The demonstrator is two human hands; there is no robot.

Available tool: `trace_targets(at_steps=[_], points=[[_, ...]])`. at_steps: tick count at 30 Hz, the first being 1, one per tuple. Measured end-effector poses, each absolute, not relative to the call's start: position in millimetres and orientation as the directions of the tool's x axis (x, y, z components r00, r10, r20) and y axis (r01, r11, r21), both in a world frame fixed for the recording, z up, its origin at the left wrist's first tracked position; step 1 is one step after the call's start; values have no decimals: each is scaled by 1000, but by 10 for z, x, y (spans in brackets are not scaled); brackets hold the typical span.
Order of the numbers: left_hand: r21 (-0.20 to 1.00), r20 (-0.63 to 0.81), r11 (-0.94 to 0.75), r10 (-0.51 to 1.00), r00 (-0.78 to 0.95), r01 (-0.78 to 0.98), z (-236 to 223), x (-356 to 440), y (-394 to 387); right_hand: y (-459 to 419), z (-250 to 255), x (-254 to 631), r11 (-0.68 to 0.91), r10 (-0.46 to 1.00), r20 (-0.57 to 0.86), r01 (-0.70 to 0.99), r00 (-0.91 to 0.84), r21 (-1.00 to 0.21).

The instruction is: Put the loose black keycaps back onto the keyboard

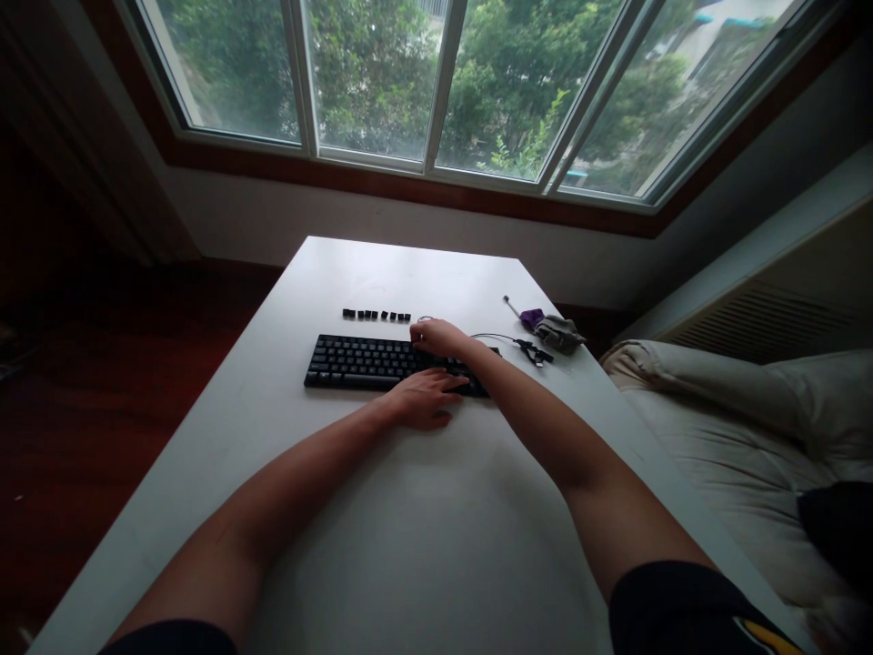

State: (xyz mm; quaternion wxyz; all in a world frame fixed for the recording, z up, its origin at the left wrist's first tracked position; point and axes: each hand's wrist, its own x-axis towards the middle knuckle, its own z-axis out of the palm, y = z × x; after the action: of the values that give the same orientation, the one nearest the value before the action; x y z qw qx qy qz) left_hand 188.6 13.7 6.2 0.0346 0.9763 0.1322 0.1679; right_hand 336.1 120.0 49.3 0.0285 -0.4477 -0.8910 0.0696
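Observation:
A black keyboard [361,362] lies on the white table, its right part mostly covered by my hands. My left hand [426,398] rests over its lower right keys, fingers stretched out and spread, holding nothing. Just beyond it my right hand [438,337] is at the keyboard's back edge, fingertips pinched together and pointing left. Whatever sits between those fingertips is too small or hidden to make out. Behind the keyboard stands a row of several loose black keycaps [384,315], left of my right hand.
On the table [436,509], right of the keyboard, lies a black cable [533,351] with a USB plug. Beyond it are a grey and purple cloth [559,333] and a thin white-handled brush [511,306]. A padded beige seat [702,428] stands along the right side.

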Motion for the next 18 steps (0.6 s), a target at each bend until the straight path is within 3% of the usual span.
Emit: trace_targets(at_steps=[2, 5, 8, 12, 18], points=[[110, 315, -960, 279, 907, 257, 60, 1881, 125, 1239, 496, 3374, 592, 795, -32, 786, -606, -178], [106, 307, -960, 281, 909, 261, 64, 1877, 118, 1321, 468, 3422, 543, 807, -64, 779, -588, -314], [96, 309, -966, 258, 915, 240, 58, 1888, 132, 1406, 394, 3436, 464, 869, 15, 805, -494, -370], [86, 333, -973, 232, 914, 215, 33, 1907, 161, 1527, 264, 3321, 317, 947, 160, 886, -278, -339], [106, 357, -977, 213, 909, 187, 14, 1909, 202, 1715, 145, 3112, 262, 959, 162, 945, -232, -195]])
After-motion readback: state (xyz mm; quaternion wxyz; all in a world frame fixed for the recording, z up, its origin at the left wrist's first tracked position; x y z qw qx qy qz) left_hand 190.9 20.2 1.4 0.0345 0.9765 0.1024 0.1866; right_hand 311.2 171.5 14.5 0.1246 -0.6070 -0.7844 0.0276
